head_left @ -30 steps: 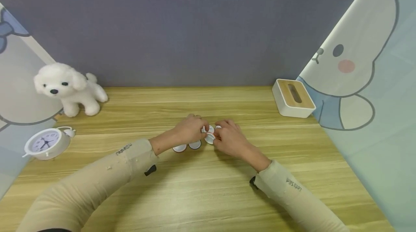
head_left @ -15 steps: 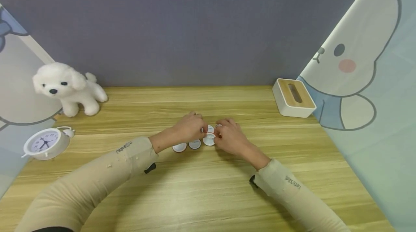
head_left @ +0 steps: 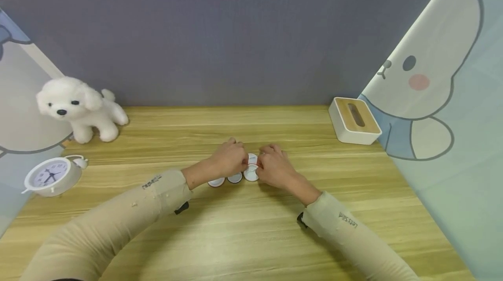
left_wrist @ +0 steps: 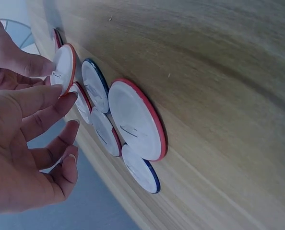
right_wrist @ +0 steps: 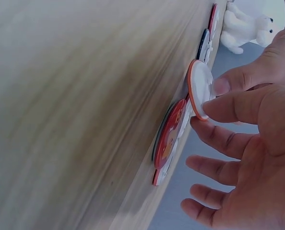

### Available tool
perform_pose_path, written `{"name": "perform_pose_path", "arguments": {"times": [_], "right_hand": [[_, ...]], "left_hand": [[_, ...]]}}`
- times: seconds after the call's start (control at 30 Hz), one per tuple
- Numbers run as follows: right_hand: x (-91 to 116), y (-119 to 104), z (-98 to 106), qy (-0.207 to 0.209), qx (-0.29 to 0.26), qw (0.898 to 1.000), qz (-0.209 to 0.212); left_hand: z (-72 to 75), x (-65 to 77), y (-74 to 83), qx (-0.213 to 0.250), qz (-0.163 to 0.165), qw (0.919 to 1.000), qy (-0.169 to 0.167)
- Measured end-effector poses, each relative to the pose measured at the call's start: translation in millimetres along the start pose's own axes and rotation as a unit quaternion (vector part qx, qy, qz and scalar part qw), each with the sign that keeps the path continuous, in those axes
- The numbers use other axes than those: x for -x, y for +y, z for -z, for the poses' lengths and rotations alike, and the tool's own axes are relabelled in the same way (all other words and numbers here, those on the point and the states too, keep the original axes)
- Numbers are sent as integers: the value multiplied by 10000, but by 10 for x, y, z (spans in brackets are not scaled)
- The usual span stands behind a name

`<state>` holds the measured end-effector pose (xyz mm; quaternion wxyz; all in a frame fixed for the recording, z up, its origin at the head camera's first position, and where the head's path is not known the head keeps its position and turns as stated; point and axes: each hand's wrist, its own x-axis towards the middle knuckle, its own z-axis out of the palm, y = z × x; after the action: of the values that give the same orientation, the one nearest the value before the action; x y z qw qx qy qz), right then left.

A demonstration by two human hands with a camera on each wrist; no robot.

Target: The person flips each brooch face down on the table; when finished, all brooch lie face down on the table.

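A round pin-back button badge [left_wrist: 63, 69] with an orange rim is tilted up off the table, its white back and pin showing. My left hand [head_left: 232, 158] pinches its edge between thumb and index finger. From the other side my right hand [head_left: 275, 168] pinches it too, thumb on the white back, other fingers spread in the right wrist view. Several more badges lie close by, mostly white back up: a large red-rimmed badge [left_wrist: 135, 120], a dark-rimmed badge [left_wrist: 94, 86] and another dark-rimmed badge [left_wrist: 140, 167]. One red badge [right_wrist: 171, 136] shows a printed front.
The badges lie on a wooden table [head_left: 235, 237]. A white plush dog [head_left: 82, 106] and a white alarm clock [head_left: 53, 176] stand at the left. At the back right is a tissue box [head_left: 355, 119] with a wooden lid. A grey panel [head_left: 235, 36] closes the far side.
The badge between the hands has come slightly toward me and shows its back more squarely in the head view. Both hands have shifted only a little and keep close to it.
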<state>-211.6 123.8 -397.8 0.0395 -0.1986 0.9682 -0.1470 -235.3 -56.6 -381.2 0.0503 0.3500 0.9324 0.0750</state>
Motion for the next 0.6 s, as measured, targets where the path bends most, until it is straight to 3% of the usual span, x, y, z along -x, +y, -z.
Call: {"name": "perform_pose_path", "arguments": {"times": [0.6], "right_hand": [[-6,12,-26,-233,73,9997,-77]], "left_hand": [[-47,-48,44,-63,150,9996,-214]]}}
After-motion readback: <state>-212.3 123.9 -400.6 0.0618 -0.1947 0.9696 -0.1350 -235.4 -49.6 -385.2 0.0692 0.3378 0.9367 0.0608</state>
